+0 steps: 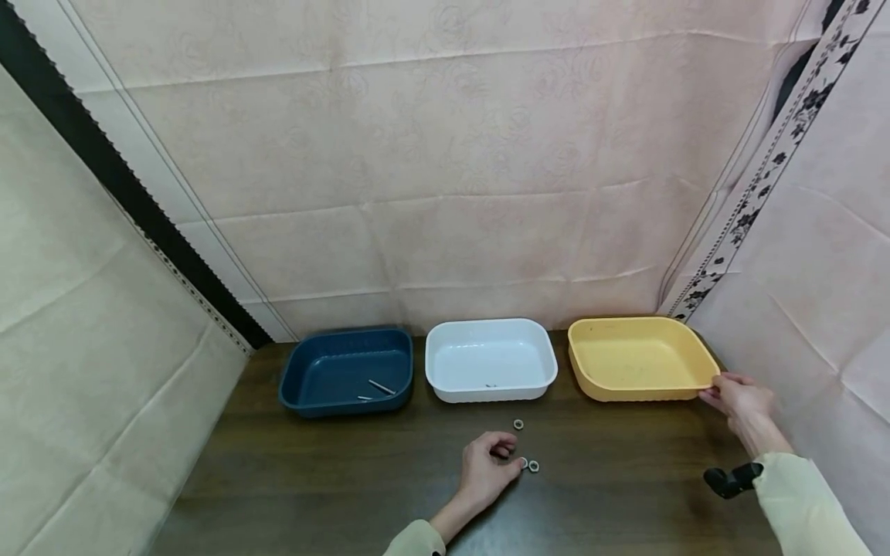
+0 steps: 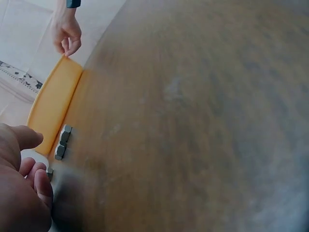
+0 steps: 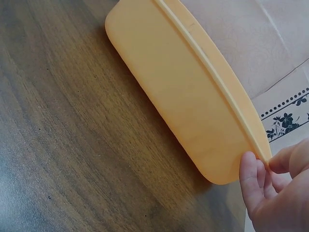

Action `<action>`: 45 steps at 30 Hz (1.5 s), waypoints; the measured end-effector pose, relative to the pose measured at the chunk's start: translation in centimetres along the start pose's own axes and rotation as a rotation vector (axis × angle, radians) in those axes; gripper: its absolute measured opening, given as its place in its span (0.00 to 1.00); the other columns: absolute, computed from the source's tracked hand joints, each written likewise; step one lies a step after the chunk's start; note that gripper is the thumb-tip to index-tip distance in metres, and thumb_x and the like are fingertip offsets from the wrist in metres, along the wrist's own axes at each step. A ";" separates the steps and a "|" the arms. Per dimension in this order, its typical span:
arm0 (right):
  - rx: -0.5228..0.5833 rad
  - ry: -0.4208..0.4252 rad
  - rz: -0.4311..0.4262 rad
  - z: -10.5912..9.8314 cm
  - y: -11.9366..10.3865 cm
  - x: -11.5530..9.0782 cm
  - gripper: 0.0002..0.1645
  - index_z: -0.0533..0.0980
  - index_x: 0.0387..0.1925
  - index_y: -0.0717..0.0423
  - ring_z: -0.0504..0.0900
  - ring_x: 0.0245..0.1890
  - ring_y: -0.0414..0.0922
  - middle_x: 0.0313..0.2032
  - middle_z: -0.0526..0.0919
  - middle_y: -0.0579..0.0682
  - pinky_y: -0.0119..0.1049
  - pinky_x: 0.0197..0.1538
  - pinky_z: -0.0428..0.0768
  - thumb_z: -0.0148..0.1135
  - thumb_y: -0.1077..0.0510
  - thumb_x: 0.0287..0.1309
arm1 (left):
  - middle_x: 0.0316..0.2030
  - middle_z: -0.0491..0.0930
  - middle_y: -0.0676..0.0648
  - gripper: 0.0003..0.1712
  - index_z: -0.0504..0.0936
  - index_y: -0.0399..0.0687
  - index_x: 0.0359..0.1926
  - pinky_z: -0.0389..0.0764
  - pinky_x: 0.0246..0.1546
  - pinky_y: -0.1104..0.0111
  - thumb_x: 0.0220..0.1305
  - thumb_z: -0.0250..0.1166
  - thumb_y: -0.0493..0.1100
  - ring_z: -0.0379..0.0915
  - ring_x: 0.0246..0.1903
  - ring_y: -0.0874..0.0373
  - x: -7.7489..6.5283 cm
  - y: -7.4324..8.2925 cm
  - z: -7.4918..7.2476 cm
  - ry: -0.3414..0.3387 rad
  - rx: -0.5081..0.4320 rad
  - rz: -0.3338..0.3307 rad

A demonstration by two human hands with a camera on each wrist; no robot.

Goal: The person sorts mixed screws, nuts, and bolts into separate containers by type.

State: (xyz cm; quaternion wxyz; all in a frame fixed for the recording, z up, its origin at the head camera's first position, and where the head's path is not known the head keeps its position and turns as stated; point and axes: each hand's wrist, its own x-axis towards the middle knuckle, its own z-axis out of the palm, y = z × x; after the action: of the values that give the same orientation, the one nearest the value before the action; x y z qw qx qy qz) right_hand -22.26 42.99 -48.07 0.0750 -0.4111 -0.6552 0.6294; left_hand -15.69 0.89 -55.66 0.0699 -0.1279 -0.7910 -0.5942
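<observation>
My left hand (image 1: 487, 469) hovers low over the table, fingers loosely curled and thumb apart from them, holding nothing visible. Close by its thumb in the head view lie two metal nuts (image 1: 534, 466), side by side. A third nut (image 1: 518, 425) sits farther back, towards the white tray. The left wrist view shows the paired nuts (image 2: 63, 142) standing on the wood beyond the thumb. At the right, my right hand (image 3: 277, 186) pinches the corner rim of the yellow tray (image 3: 169, 87) between thumb and fingers.
The white tray (image 1: 491, 394) stands in the middle with tiny dark specks inside. Left of it is a dark blue tray (image 1: 327, 405) with thin metal rods (image 1: 381, 387) in it. Cloth hangings (image 1: 445, 154) enclose the wooden table (image 1: 313, 479) at the back and sides.
</observation>
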 end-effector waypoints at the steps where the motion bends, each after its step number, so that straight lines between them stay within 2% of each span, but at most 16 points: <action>1: 0.006 -0.005 -0.001 0.0 0.0 0.0 0.23 0.64 0.63 0.71 0.81 0.16 0.40 0.44 0.71 0.62 0.38 0.39 0.86 0.49 0.67 0.69 | 0.32 0.85 0.49 0.15 0.87 0.39 0.37 0.78 0.32 0.76 0.45 0.77 0.31 0.79 0.31 0.57 0.0 0.0 0.0 0.000 0.003 0.008; 7: 0.027 -0.021 -0.005 -0.1 -0.2 -0.1 0.13 0.68 0.52 0.67 0.82 0.16 0.41 0.41 0.71 0.60 0.38 0.38 0.86 0.50 0.67 0.68 | 0.31 0.84 0.49 0.15 0.87 0.40 0.36 0.74 0.29 0.78 0.44 0.77 0.30 0.78 0.30 0.58 -0.4 -0.2 0.3 -0.005 0.059 0.093; 15: 0.033 -0.016 -0.005 -0.1 -0.1 -0.1 0.12 0.68 0.51 0.66 0.82 0.16 0.41 0.40 0.71 0.59 0.38 0.37 0.86 0.50 0.68 0.68 | 0.28 0.81 0.50 0.16 0.87 0.41 0.34 0.71 0.28 0.82 0.39 0.78 0.29 0.73 0.28 0.60 -0.6 -1.0 0.8 -0.013 0.145 0.216; 19: 0.036 -0.020 -0.017 -0.1 0.0 -0.1 0.13 0.68 0.52 0.68 0.82 0.16 0.40 0.43 0.70 0.61 0.38 0.37 0.86 0.49 0.68 0.68 | 0.28 0.80 0.51 0.17 0.87 0.42 0.34 0.69 0.29 0.81 0.38 0.78 0.30 0.71 0.27 0.62 -0.5 -1.1 0.8 -0.008 0.187 0.266; 23: 0.034 -0.022 -0.029 -0.1 0.1 -0.1 0.17 0.66 0.56 0.71 0.81 0.16 0.40 0.46 0.69 0.63 0.38 0.37 0.86 0.48 0.69 0.67 | 0.28 0.80 0.52 0.17 0.87 0.42 0.34 0.69 0.29 0.81 0.37 0.78 0.30 0.70 0.28 0.63 -0.5 -1.1 0.9 -0.010 0.209 0.294; 28: 0.043 -0.022 -0.029 -0.1 0.0 -0.1 0.15 0.67 0.54 0.70 0.81 0.16 0.40 0.45 0.69 0.62 0.38 0.37 0.86 0.49 0.69 0.67 | 0.28 0.79 0.53 0.17 0.87 0.43 0.34 0.68 0.31 0.80 0.37 0.79 0.31 0.68 0.29 0.65 -0.6 -1.0 1.1 0.001 0.248 0.320; 32: 0.047 -0.026 -0.029 -0.1 0.0 -0.2 0.13 0.68 0.52 0.69 0.81 0.16 0.40 0.43 0.70 0.62 0.38 0.37 0.86 0.49 0.69 0.67 | 0.27 0.78 0.53 0.17 0.87 0.44 0.33 0.67 0.31 0.78 0.36 0.79 0.31 0.65 0.30 0.67 -0.6 -0.9 1.3 0.012 0.272 0.322; 38: 0.036 -0.023 -0.049 -0.1 0.1 0.0 0.21 0.64 0.59 0.74 0.80 0.15 0.39 0.47 0.69 0.65 0.38 0.37 0.86 0.48 0.70 0.67 | 0.26 0.76 0.54 0.14 0.87 0.45 0.31 0.66 0.31 0.77 0.39 0.78 0.32 0.64 0.30 0.68 -0.4 -0.6 1.3 -0.002 0.314 0.305; 45: 0.026 -0.021 -0.055 -0.1 0.2 0.0 0.25 0.62 0.63 0.75 0.80 0.16 0.39 0.39 0.71 0.61 0.39 0.37 0.86 0.49 0.70 0.66 | 0.27 0.76 0.55 0.10 0.85 0.45 0.30 0.68 0.33 0.77 0.43 0.76 0.33 0.66 0.31 0.67 -0.5 -0.5 1.2 -0.043 0.391 0.319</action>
State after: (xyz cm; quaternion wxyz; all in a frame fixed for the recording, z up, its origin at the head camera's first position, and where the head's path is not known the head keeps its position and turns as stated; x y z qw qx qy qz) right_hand -22.15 43.04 -48.25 0.0907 -0.3853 -0.6587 0.6399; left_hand -15.33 1.82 -56.62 0.1691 -0.2478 -0.8621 -0.4084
